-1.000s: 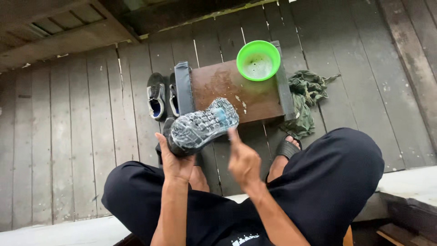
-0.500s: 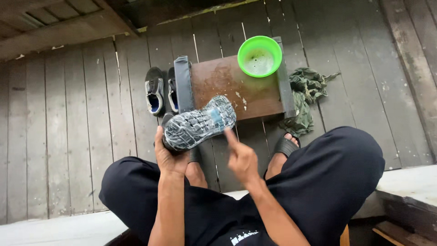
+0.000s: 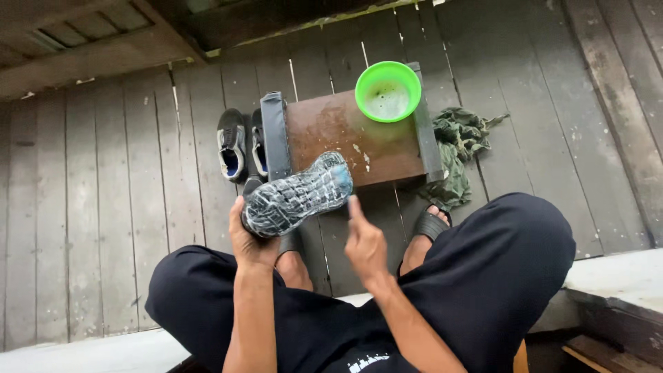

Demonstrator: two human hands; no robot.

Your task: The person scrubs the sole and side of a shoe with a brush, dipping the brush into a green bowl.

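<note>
Left hand [image 3: 250, 238]: closed around upturned shoe [image 3: 297, 195], sole showing.
Right hand [image 3: 364, 242]: open, empty, beside toe.
Advice: heel best gripped firmly.

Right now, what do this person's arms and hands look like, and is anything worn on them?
Both forearms are bare, with no sleeves reaching them. The left hand and right hand wear no gloves, and no rings, watch or bands show. Dark clothing appears only at the torso and legs.
</note>
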